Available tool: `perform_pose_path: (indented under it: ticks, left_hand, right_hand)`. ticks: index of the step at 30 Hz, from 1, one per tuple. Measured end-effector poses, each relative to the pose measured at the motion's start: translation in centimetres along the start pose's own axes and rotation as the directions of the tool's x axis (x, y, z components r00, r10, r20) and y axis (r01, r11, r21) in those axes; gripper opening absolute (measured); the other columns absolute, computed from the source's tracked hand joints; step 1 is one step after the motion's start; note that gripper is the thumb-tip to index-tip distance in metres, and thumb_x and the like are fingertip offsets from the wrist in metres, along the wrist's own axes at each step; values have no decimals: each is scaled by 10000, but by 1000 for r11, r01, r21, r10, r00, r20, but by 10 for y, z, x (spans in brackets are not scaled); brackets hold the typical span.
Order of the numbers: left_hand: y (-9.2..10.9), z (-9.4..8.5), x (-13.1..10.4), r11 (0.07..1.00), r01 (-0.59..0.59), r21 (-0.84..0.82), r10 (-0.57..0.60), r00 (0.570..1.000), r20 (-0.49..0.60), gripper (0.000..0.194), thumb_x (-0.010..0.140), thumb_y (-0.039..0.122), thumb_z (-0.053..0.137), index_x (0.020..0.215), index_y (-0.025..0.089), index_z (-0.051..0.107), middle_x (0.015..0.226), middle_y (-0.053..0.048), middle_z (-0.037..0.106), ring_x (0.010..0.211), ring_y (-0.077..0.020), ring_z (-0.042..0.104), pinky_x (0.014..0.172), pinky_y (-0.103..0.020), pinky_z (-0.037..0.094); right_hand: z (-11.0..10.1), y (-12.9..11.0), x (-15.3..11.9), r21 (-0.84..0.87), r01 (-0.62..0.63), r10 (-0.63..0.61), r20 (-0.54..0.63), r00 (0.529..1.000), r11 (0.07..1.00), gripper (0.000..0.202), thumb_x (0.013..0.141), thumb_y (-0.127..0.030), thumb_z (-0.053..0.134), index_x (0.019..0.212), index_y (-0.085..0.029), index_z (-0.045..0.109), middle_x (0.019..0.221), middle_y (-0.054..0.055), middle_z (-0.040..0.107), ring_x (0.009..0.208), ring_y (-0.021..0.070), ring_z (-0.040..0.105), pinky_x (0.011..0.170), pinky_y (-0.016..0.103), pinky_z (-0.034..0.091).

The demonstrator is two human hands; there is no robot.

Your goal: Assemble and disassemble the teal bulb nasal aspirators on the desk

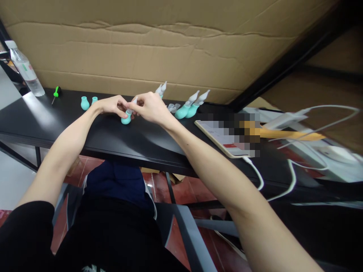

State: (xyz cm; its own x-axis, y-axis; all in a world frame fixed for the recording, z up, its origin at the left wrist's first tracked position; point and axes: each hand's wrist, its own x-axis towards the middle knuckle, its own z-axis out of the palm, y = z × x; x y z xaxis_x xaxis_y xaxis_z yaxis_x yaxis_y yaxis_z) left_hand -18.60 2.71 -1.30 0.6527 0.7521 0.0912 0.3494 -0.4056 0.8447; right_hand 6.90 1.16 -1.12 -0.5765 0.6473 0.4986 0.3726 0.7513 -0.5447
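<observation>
Two bare hands meet over one teal squeeze bulb [126, 119], its open neck tipped toward one o'clock. Just above that neck, also toward one o'clock, stands a translucent nozzle [135, 101], its long axis roughly in line with the bulb's; whether its base is seated or only touching, I cannot tell. The left hand [117, 107], on the nine o'clock side, grips the bulb narrowly between thumb and fingers; the right hand [147, 106], at two o'clock and nearer the nozzle, pinches it and hides part of it.

At ten o'clock stand two open-necked bulbs [84, 104], then a green-handled screwdriver [57, 91] and a water bottle [27, 70]. More nozzles [161, 90] show at two o'clock behind the right hand. Between two and three lie small clear pieces [174, 108] and two nozzle-fitted bulbs [182, 112]. Past three rests a smartphone [212, 136]. Nothing visible stands between nozzle and neck.
</observation>
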Motion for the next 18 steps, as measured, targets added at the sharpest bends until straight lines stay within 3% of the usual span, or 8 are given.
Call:
perform_pose_path:
  ticks: [11,18]
  left_hand:
    - [-3,-1,0,999,19,-25,-19,1000,11,373,683,349,1111,1007,207,992,1042,-62,950,983,-198,874,1012,-323,646]
    - [1,3,2,1000,12,-19,-11,999,36,397,678,394,1138,985,199,980,1025,-71,940,965,-211,863,1023,-359,651]
  right_hand:
    - [7,-3,-4,178,-159,152,49,987,971,554,1104,-649,844,754,-238,718,738,102,817,563,202,671,653,401,635]
    - [7,-8,-9,154,-205,205,15,979,966,622,1134,-714,778,725,-251,702,598,79,735,484,204,632,536,366,569]
